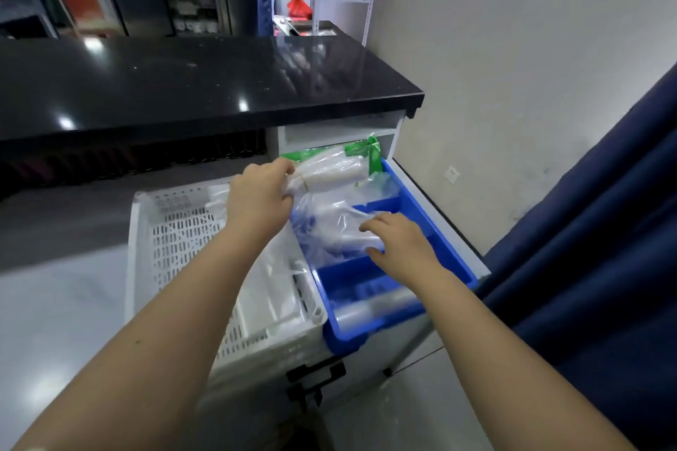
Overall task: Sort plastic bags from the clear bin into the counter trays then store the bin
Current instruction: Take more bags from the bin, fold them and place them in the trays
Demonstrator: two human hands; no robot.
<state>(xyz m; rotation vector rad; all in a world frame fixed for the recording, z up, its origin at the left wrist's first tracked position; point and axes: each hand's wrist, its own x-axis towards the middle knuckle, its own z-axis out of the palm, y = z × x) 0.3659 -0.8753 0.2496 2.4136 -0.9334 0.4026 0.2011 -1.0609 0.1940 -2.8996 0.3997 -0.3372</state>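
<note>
I have the left hand (262, 194) curled tight round the end of a bundle of rolled plastic bags (329, 172). The bundle is held over the far end of the blue tray (454, 256), just in front of a green packet (361, 150) that sticks out of the open shelf under the black counter top (183, 84).

The right hand (401, 245) lies on a crumpled clear bag (329, 227) in the tray's middle section. Its fingers are loosely spread on top of the plastic, with the thumb at the bag's near edge. I cannot tell whether it pinches the plastic.

In the tray's near section lies a roll of clear bags (377, 304), slanting across the divider. Touching the blue tray on the left is a white slotted tray (176, 231) with more pale plastic in it. Both sit on a pale box whose near face carries a black latch (317, 375).

A dark blue curtain (586, 231) hangs on the right, and a wall socket (453, 172) is between it and the counter. Far behind, a red bag (299, 7) sits by a white rack.
</note>
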